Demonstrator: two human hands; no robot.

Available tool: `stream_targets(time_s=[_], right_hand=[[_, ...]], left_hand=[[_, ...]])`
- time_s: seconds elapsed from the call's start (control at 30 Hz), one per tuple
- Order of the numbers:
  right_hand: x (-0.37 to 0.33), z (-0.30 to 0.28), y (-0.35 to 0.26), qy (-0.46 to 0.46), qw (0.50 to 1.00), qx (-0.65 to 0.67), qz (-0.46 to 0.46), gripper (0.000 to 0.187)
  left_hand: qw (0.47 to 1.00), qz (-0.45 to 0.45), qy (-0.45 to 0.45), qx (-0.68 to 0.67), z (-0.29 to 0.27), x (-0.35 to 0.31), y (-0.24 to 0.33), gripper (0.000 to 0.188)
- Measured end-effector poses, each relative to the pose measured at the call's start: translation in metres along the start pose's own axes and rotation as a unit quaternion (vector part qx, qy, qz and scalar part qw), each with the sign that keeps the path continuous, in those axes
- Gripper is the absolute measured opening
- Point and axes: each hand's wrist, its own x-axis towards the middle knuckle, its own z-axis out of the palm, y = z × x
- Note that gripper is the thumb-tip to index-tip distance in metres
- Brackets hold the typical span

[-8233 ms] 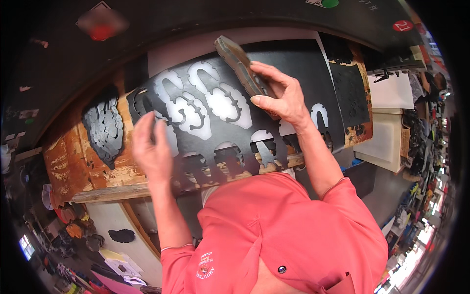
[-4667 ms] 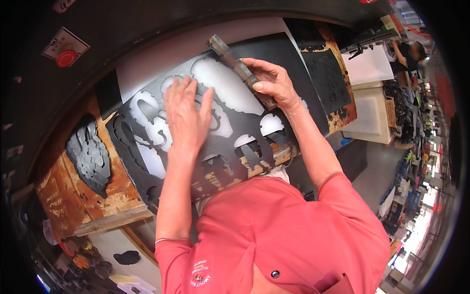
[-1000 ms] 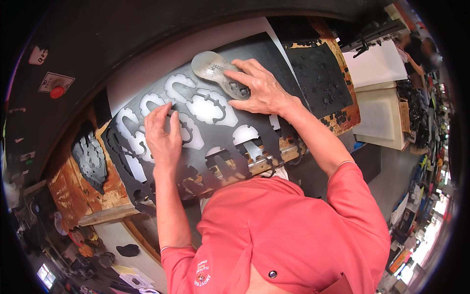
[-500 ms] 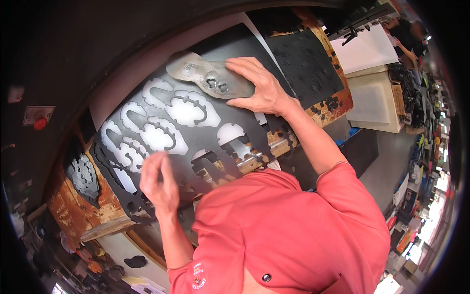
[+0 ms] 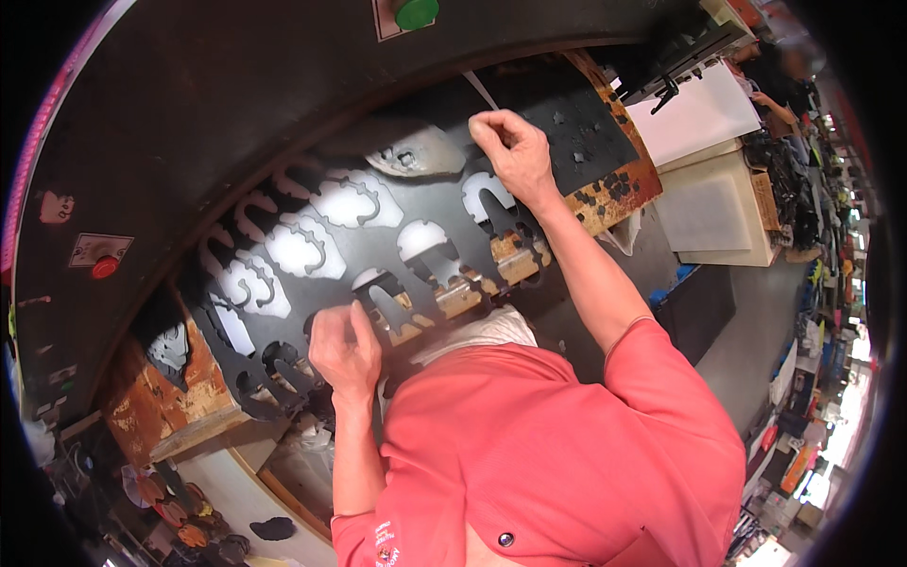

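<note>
Now the right hand (image 5: 524,161) is hovering pinched, seemingly empty, right of the metal cutting die (image 5: 435,153); near-left of it, the left hand (image 5: 345,352) is hanging half-open, empty.

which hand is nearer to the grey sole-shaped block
Right. The right hand is just to the right of the grey sole-shaped block; the left hand is farther off, closer to the person's body.

Industrial workshop: large black machine housing (image 5: 236,113) bearing round green push-button (image 5: 417,13), round red push-button (image 5: 105,268); grey sole-shaped plate (image 5: 427,153) on black flat sheet (image 5: 427,200) with repeated curved openings (image 5: 298,248); scuffed brown wooden board (image 5: 194,386).
</note>
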Motion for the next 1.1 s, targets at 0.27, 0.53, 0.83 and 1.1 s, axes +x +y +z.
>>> stream_targets(time_s=[0.27, 0.53, 0.83, 1.1], right_hand=[[0.007, 0.015, -0.086, 0.033, 0.963, -0.014, -0.266, 0.013], [-0.040, -0.002, -0.063, -0.026, 0.945, -0.125, -0.302, 0.012], [-0.105, 0.002, -0.023, -0.140, 0.975, -0.141, -0.097, 0.018], [-0.109, -0.001, -0.028, -0.127, 0.974, -0.142, -0.122, 0.015]], left_hand=[[0.998, -0.008, 0.060, 0.037, 0.004, -0.006, -0.001, 0.015], [0.997, -0.041, 0.058, 0.031, 0.003, -0.007, -0.002, 0.021], [0.996, -0.066, 0.055, 0.029, 0.004, -0.003, -0.003, 0.023], [0.997, -0.047, 0.051, 0.033, 0.001, -0.005, 0.000, 0.025]])
